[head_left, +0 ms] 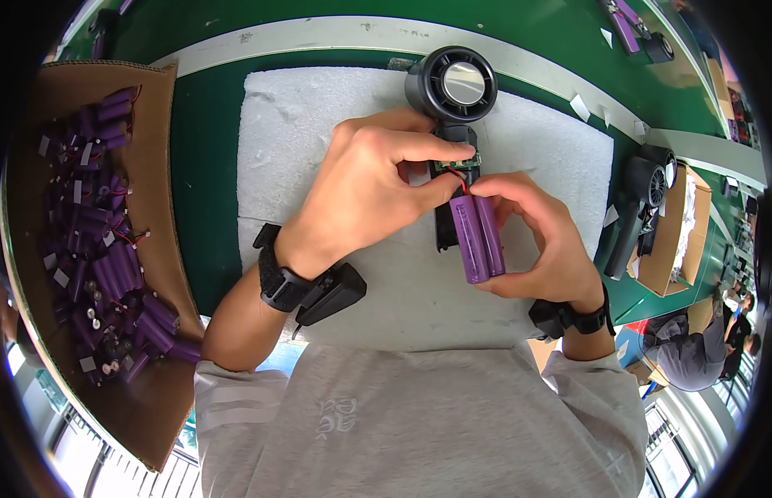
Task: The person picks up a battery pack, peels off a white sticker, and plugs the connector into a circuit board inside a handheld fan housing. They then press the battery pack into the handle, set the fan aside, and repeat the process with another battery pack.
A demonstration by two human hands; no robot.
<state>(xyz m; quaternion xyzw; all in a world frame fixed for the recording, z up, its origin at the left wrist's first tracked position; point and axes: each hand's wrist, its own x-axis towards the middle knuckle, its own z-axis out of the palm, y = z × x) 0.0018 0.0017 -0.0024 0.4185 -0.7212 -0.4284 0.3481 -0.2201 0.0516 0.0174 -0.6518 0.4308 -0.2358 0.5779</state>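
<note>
A black handheld fan (435,83) lies on a white foam board (294,124), its round head pointing away from me and its handle laid open. Inside the handle a green circuit board (444,165) shows, with thin red wires by it. My right hand (547,236) grips a purple two-cell battery pack (477,239) between thumb and fingers, tilted over the handle's lower part. My left hand (365,183) pinches at the wires near the pack's upper end, with its index finger on the fan's neck. What exactly the left fingertips hold is partly hidden.
On the left stands a cardboard box (166,274) with many purple battery packs (112,270). Further black fans (643,187) lie at the right beside a small cardboard box (693,241). A white rail (319,31) crosses the green table behind the foam. People sit far right.
</note>
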